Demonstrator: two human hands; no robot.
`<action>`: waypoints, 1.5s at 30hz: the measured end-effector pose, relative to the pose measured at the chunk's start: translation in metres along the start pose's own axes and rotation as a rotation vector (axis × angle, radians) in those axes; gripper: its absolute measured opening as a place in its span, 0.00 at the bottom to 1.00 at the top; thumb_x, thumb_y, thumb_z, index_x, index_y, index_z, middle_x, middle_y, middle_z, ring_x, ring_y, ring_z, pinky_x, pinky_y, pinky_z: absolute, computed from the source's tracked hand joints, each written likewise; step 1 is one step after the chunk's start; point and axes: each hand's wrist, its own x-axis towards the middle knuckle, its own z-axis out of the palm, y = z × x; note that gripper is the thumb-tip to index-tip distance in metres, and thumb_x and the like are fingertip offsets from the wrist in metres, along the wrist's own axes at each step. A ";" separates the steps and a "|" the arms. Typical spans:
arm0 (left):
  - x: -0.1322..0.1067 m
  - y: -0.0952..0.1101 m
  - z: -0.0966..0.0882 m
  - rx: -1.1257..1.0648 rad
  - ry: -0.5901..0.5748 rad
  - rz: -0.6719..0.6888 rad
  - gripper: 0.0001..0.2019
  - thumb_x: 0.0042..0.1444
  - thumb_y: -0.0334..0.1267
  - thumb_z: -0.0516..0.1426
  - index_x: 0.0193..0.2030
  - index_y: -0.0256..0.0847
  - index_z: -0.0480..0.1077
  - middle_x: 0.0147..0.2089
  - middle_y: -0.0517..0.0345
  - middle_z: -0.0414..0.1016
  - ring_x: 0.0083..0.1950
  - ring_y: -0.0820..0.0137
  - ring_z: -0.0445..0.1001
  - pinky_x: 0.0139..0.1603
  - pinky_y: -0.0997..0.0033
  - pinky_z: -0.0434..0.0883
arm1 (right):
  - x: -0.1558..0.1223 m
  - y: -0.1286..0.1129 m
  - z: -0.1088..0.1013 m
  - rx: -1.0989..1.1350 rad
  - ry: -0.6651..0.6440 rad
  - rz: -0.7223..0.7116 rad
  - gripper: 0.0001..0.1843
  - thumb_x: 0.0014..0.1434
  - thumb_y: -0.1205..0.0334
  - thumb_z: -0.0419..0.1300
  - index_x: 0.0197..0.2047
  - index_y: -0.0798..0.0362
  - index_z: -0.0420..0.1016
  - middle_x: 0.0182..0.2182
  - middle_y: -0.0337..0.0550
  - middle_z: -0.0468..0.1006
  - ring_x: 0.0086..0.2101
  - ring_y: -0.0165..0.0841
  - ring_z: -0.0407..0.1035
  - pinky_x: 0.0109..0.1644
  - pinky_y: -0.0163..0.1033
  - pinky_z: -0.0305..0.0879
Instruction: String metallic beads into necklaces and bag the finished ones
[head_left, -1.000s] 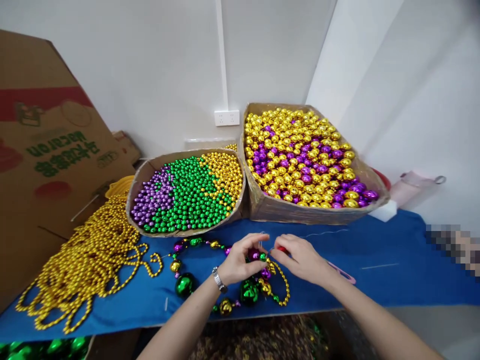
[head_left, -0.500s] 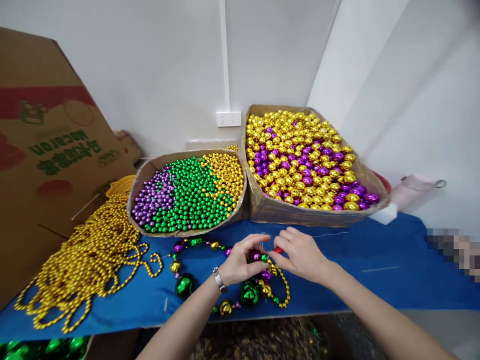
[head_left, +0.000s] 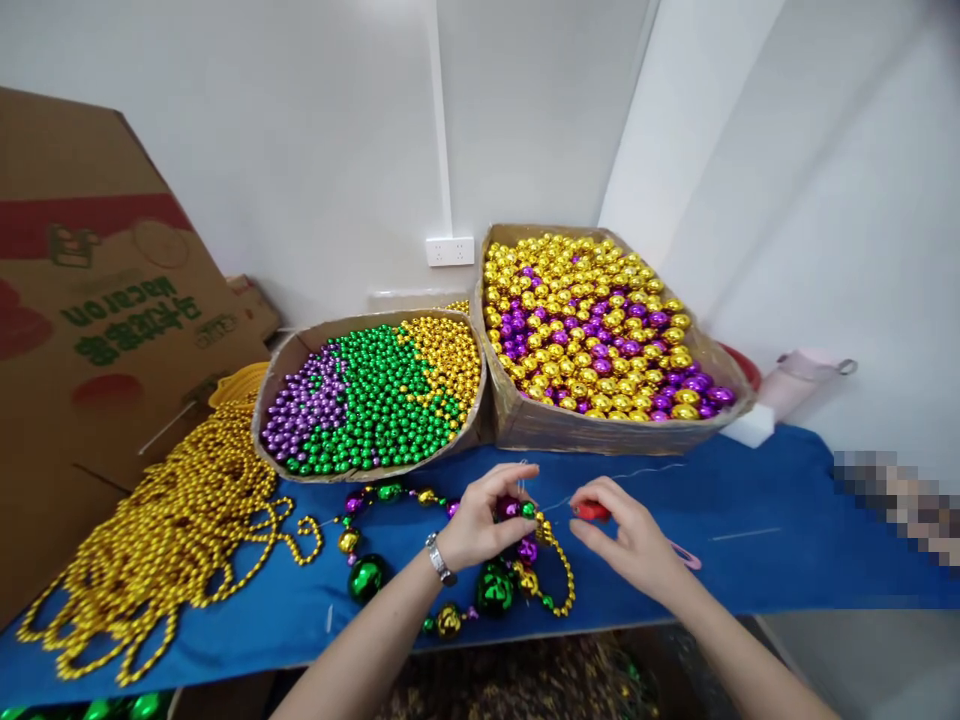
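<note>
My left hand (head_left: 487, 515) is curled round one end of a bead necklace (head_left: 495, 587), with purple and green beads at the thumb and fingertips. The rest of that necklace, in large and small green, gold and purple beads, lies in a loop on the blue cloth. A short chain of small gold beads (head_left: 571, 575) hangs from the held end. To the right, apart from it, my right hand (head_left: 626, 535) is closed on a small red tool (head_left: 592, 511), mostly hidden by the fingers. A thin clear thread (head_left: 559, 500) runs between the hands.
Behind stand a box of small beads (head_left: 375, 400) and a box of larger beads (head_left: 592, 330). Gold bead strands (head_left: 172, 530) are heaped at left beside a large carton (head_left: 90, 300). A pink loop (head_left: 686, 555) shows by my right wrist; a pink cup (head_left: 802, 380) stands back right.
My right hand has moved right, away from my left hand, with the red tool still in it. My left hand keeps its hold on the necklace. The view has shifted slightly.
</note>
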 end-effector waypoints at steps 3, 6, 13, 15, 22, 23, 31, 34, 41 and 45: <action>0.002 0.008 0.004 0.080 0.023 0.044 0.26 0.50 0.34 0.61 0.57 0.42 0.63 0.53 0.47 0.69 0.43 0.66 0.74 0.48 0.63 0.72 | -0.002 -0.011 0.002 0.063 0.027 0.010 0.10 0.58 0.55 0.56 0.41 0.50 0.69 0.36 0.42 0.72 0.35 0.33 0.70 0.38 0.36 0.66; 0.002 0.016 0.010 0.196 0.071 0.131 0.27 0.51 0.31 0.59 0.59 0.44 0.61 0.55 0.47 0.66 0.42 0.68 0.74 0.49 0.60 0.71 | -0.001 -0.023 0.004 0.105 0.055 0.010 0.11 0.58 0.54 0.56 0.41 0.50 0.69 0.37 0.43 0.73 0.35 0.33 0.71 0.38 0.36 0.67; -0.003 0.021 0.016 0.387 0.103 0.286 0.26 0.54 0.28 0.55 0.60 0.43 0.58 0.51 0.48 0.67 0.43 0.69 0.74 0.46 0.64 0.74 | -0.010 -0.022 0.030 0.070 0.159 0.005 0.07 0.61 0.58 0.53 0.39 0.51 0.68 0.32 0.40 0.76 0.31 0.31 0.72 0.35 0.34 0.68; -0.004 0.023 0.014 0.485 0.067 0.312 0.24 0.55 0.28 0.54 0.60 0.42 0.57 0.47 0.49 0.69 0.45 0.68 0.72 0.46 0.66 0.74 | -0.012 -0.021 0.031 0.040 0.179 -0.022 0.06 0.61 0.60 0.53 0.39 0.51 0.68 0.32 0.41 0.76 0.32 0.32 0.71 0.36 0.35 0.68; -0.008 0.035 0.011 0.838 -0.099 0.375 0.21 0.58 0.25 0.47 0.59 0.36 0.56 0.47 0.46 0.70 0.49 0.65 0.71 0.47 0.65 0.73 | -0.012 -0.029 0.023 -0.087 0.170 -0.141 0.05 0.56 0.65 0.54 0.35 0.50 0.70 0.30 0.43 0.73 0.33 0.36 0.66 0.38 0.40 0.63; -0.008 0.036 0.011 0.868 -0.114 0.388 0.21 0.58 0.25 0.46 0.59 0.35 0.56 0.47 0.46 0.70 0.49 0.65 0.71 0.48 0.64 0.73 | -0.012 -0.030 0.023 -0.096 0.165 -0.144 0.04 0.56 0.66 0.54 0.34 0.50 0.70 0.29 0.43 0.73 0.33 0.36 0.66 0.37 0.40 0.62; 0.008 0.051 0.006 0.747 0.010 0.409 0.27 0.58 0.26 0.49 0.64 0.37 0.49 0.55 0.44 0.65 0.50 0.67 0.71 0.50 0.66 0.73 | -0.011 -0.025 0.018 0.048 0.082 0.001 0.12 0.59 0.58 0.54 0.46 0.50 0.68 0.35 0.41 0.76 0.33 0.33 0.70 0.38 0.36 0.66; 0.024 0.072 0.000 0.664 0.139 0.467 0.29 0.57 0.27 0.51 0.65 0.39 0.47 0.58 0.42 0.61 0.46 0.71 0.74 0.50 0.67 0.73 | -0.007 -0.017 0.020 0.246 -0.017 0.149 0.19 0.54 0.51 0.60 0.47 0.51 0.69 0.32 0.38 0.76 0.32 0.33 0.70 0.36 0.35 0.66; 0.063 0.107 -0.038 0.652 0.377 0.561 0.33 0.53 0.28 0.57 0.64 0.39 0.49 0.56 0.43 0.63 0.40 0.70 0.75 0.48 0.63 0.74 | -0.005 -0.034 -0.003 0.430 -0.124 0.132 0.18 0.53 0.46 0.60 0.32 0.54 0.72 0.25 0.39 0.74 0.27 0.31 0.69 0.30 0.34 0.65; 0.084 0.108 -0.062 0.592 0.423 0.533 0.35 0.52 0.32 0.58 0.65 0.41 0.47 0.57 0.44 0.61 0.38 0.70 0.76 0.43 0.66 0.75 | 0.013 -0.080 -0.052 0.755 0.042 0.029 0.13 0.50 0.50 0.65 0.34 0.49 0.72 0.27 0.37 0.75 0.26 0.27 0.69 0.27 0.31 0.65</action>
